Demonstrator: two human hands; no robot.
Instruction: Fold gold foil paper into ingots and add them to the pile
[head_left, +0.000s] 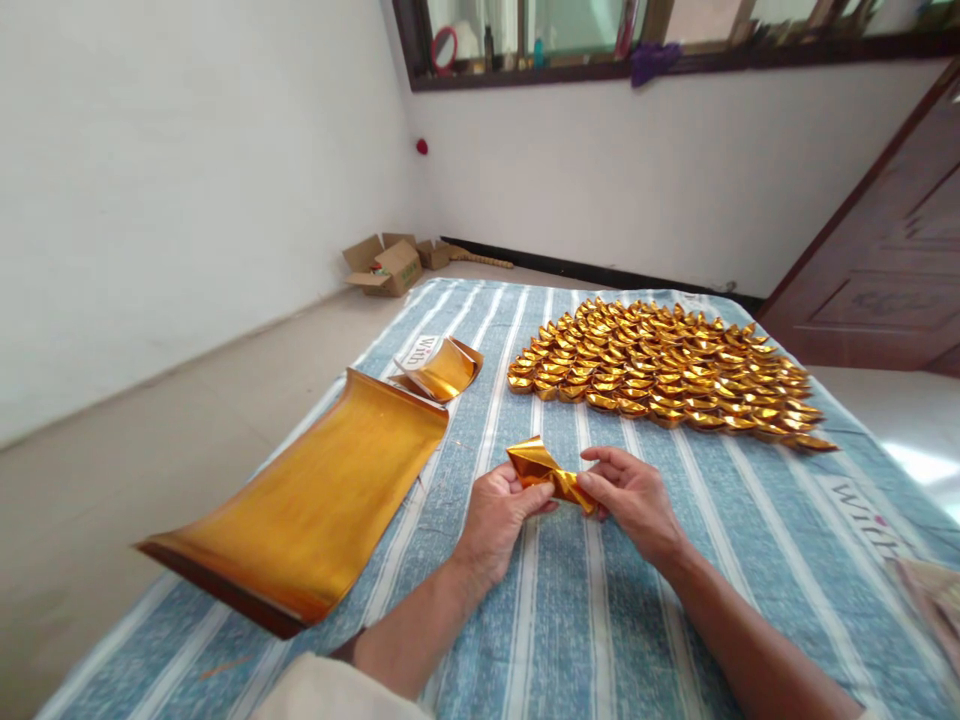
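A shiny gold foil paper, partly folded and pinched in at its middle, is held between my two hands above the striped cloth. My left hand grips its left side, the thumb pressed on the front near the pinched part. At the right end, my right hand pinches the paper between thumb and fingers. The paper's upper left corner flares out wide. Beyond my hands lie many folded gold paper ingots, packed in close rows. Left of my hands rests a large stack of flat gold foil sheets with curled ends.
A smaller curled gold foil piece lies behind the big sheets. Everything rests on a blue and white striped cloth. An open cardboard box stands on the floor by the wall. At right is a brown door.
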